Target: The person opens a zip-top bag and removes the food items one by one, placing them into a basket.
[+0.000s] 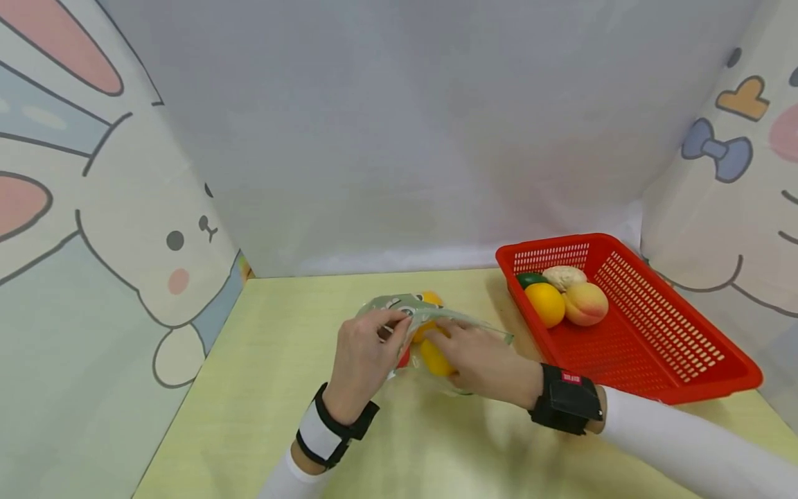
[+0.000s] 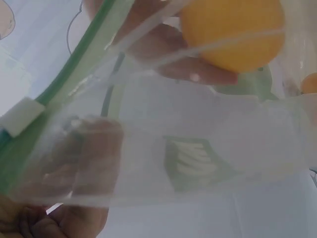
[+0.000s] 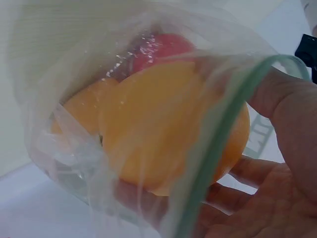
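Observation:
A clear zip bag with green trim (image 1: 399,305) stands over the table in the head view, its mouth spread. My left hand (image 1: 368,353) pinches the bag's edge between thumb and fingertips. Reaching into the mouth, my right hand (image 1: 483,364) grips a round orange (image 3: 148,124), its thumb on one side and fingers underneath. Beside this fruit, another orange piece (image 3: 81,109) and a red one (image 3: 166,47) show through the plastic. A white zip slider (image 2: 22,117) sits on the green strip in the left wrist view.
To the right stands a red plastic basket (image 1: 692,333). In it lie an orange (image 1: 544,305), a peach (image 1: 586,303), a pale wrinkled item (image 1: 564,277) and a dark green one (image 1: 530,279). Printed panels and a grey backdrop (image 1: 399,138) enclose the pale yellow table (image 1: 262,388).

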`<state>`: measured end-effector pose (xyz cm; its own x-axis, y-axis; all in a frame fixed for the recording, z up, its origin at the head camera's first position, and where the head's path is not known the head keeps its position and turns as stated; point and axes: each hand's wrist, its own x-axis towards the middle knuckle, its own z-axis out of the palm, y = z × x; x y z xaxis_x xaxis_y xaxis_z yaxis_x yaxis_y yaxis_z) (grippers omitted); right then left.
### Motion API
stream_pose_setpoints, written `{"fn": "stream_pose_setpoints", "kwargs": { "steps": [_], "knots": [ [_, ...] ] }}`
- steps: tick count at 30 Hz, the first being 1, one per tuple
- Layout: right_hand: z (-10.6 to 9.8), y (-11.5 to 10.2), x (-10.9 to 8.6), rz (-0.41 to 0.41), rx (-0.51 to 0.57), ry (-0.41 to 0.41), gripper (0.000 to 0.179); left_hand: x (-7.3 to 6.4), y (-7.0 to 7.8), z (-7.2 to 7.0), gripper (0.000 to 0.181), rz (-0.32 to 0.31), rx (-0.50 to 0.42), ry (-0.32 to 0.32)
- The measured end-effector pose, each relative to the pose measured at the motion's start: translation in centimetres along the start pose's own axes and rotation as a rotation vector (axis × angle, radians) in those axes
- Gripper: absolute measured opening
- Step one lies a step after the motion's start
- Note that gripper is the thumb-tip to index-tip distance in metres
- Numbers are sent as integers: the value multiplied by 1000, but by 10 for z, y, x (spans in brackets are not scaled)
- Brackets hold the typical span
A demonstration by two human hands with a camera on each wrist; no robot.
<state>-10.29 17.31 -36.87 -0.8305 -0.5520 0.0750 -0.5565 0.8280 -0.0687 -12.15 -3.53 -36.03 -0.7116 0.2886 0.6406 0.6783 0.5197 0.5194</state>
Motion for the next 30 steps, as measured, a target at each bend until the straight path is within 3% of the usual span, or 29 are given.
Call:
{"fn": "stream_pose_setpoints", "kwargs": {
  "steps": [8, 15, 20, 26, 30],
  "knots": [
    [-44, -1, -29, 78, 132, -46, 73, 1, 2, -1, 7, -42, 1, -14],
    [-73, 12, -64, 130, 175, -87, 74, 0, -1, -1, 6, -34, -9, -2],
    [-85, 34, -85, 236, 146, -63, 77, 0, -1, -2, 5, -42, -9, 0],
    [-92, 70, -102, 262, 92, 56, 77, -1, 0, -2, 6, -62, -13, -7],
    [-92, 96, -105, 324, 72, 35, 79, -1, 0, -2, 6, -60, -13, -6]
  ]
}}
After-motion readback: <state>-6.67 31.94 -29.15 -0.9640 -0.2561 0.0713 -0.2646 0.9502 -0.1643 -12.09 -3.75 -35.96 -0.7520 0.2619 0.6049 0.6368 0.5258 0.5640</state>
